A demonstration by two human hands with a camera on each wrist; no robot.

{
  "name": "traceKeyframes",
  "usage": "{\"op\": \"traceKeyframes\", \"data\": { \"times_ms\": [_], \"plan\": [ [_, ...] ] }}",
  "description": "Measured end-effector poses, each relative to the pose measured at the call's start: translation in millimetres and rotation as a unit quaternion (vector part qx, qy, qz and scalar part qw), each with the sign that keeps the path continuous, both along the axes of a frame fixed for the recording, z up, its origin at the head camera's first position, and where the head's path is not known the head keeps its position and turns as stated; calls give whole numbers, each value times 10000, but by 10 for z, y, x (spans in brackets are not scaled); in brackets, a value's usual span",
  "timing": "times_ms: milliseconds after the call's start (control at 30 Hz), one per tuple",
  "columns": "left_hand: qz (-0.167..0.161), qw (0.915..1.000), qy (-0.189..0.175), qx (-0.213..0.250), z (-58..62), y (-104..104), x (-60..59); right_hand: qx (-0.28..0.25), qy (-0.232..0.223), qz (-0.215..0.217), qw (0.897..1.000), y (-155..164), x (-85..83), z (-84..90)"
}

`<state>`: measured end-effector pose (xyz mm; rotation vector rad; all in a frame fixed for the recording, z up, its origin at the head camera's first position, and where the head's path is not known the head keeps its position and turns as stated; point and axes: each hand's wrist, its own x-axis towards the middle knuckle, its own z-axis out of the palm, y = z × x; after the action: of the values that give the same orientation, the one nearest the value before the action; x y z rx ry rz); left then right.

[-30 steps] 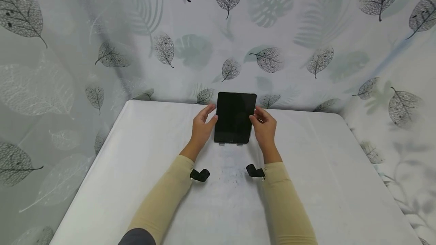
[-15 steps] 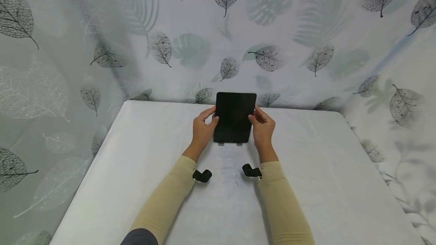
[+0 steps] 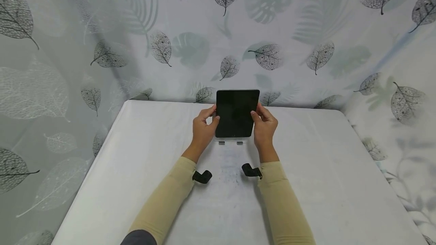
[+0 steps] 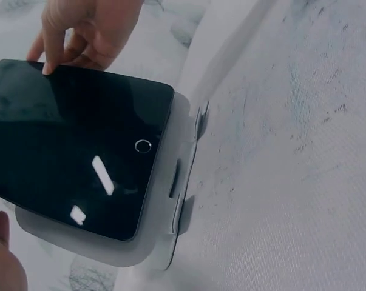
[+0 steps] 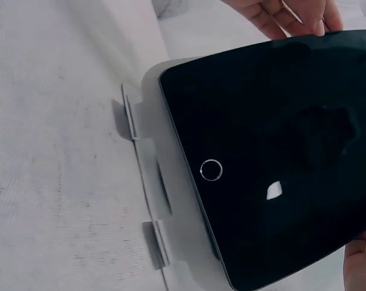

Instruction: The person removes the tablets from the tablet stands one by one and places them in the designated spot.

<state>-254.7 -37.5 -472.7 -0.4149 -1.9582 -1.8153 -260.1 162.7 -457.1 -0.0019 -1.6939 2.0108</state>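
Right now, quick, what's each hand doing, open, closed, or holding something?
Left hand: grips the left edge of the black tablet.
Right hand: grips the tablet's right edge, its bottom edge just above the white stand.

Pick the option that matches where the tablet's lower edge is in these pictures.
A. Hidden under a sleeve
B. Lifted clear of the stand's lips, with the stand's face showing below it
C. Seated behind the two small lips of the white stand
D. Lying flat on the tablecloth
B: both the left hand and right hand hold the tablet by its sides, and a strip of the white stand shows between its lower edge and the lips.
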Motion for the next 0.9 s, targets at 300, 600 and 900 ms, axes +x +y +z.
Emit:
{"op": "traceKeyframes", "data": {
  "times_ms": [300, 600, 900],
  "plan": [
    [-305, 9993, -62, 215, 141, 31, 13, 405, 136, -38, 9991, 31, 72, 138],
    [-646, 9960, -310, 524, 279, 99, -9, 210, 141, 90, 9996, 117, 92, 335],
    [-568, 9976, -345, 186, 435, 259, -58, -509, 89, 8, 9987, 288, 73, 492]
  ]
}}
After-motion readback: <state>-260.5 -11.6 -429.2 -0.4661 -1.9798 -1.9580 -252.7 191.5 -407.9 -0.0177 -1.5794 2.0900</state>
